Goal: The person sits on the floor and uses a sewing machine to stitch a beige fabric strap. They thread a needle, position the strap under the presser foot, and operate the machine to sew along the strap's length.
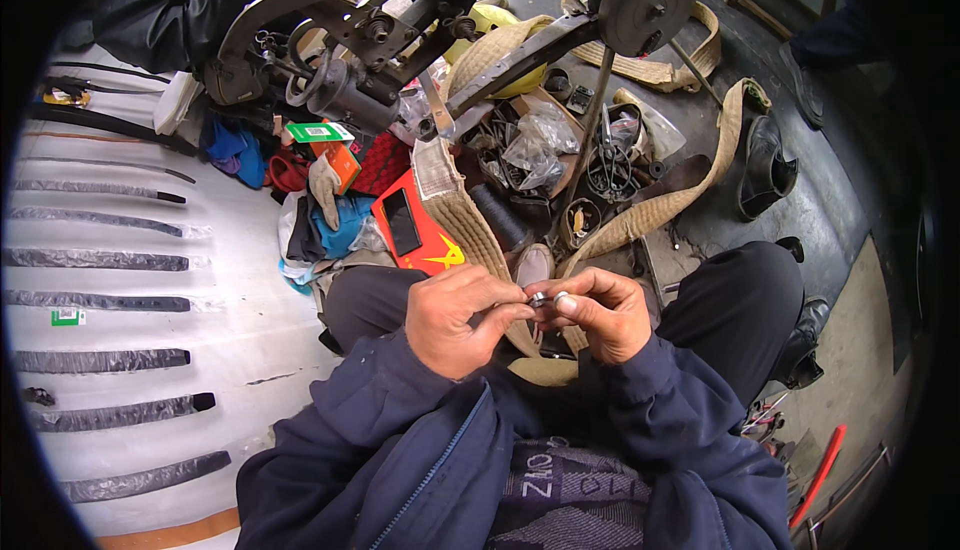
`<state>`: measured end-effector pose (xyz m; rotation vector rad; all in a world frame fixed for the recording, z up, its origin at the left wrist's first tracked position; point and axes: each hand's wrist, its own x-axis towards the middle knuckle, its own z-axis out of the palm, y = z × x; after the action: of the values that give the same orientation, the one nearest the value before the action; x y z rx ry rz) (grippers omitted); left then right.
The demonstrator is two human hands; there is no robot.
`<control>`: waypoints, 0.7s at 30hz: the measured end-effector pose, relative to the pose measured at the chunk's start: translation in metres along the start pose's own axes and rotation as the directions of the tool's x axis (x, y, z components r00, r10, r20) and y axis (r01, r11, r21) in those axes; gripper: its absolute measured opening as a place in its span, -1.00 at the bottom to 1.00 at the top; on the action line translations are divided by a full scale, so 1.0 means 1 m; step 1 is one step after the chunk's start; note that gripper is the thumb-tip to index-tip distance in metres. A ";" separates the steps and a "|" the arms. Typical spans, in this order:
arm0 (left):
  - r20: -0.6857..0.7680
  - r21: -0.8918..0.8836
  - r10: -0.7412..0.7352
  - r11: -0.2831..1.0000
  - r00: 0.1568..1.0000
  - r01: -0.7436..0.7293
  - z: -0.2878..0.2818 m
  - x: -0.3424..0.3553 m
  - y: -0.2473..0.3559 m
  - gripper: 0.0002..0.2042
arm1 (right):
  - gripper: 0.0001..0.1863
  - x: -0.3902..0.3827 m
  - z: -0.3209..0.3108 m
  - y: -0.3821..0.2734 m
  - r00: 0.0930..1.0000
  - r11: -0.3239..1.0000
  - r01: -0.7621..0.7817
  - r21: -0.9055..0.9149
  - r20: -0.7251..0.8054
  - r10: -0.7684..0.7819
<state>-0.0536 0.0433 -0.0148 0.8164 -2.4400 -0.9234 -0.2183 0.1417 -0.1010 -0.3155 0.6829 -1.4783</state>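
My left hand and my right hand are held close together over my lap, both closed in pinches around a small silver metal part; its exact form is too small to make out. Below them is a beige quilted strap, looping up past the right. Just beyond my hands lies a red card with a yellow figure, a black phone-like rectangle on it. A dark spool of thread sits behind the strap.
A metal machine frame with a wheel spans the top. Behind my hands are boxed loose parts, scissors and coloured cloths. Black strips lie on a white sheet to the left. Black shoes stand right.
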 end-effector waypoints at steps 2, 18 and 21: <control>-0.019 -0.013 -0.009 1.000 1.000 0.009 0.004 0.000 -0.001 -0.87 | -0.85 0.001 -0.001 0.001 1.000 0.999 0.010 0.039 0.013 -0.011; 0.057 -0.364 -0.330 0.872 0.942 0.327 0.016 -0.022 0.001 -0.92 | -0.91 0.002 -0.004 0.012 0.994 0.993 0.095 -0.076 -0.053 -0.099; 0.066 -0.380 -0.306 0.872 0.950 0.307 0.015 -0.022 -0.001 -0.92 | -0.90 0.003 -0.003 0.014 0.990 0.988 0.126 -0.092 -0.056 -0.131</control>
<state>-0.0452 0.0642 -0.0294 1.0651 -2.0544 -1.4674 -0.2090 0.1410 -0.1119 -0.3883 0.7914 -1.5886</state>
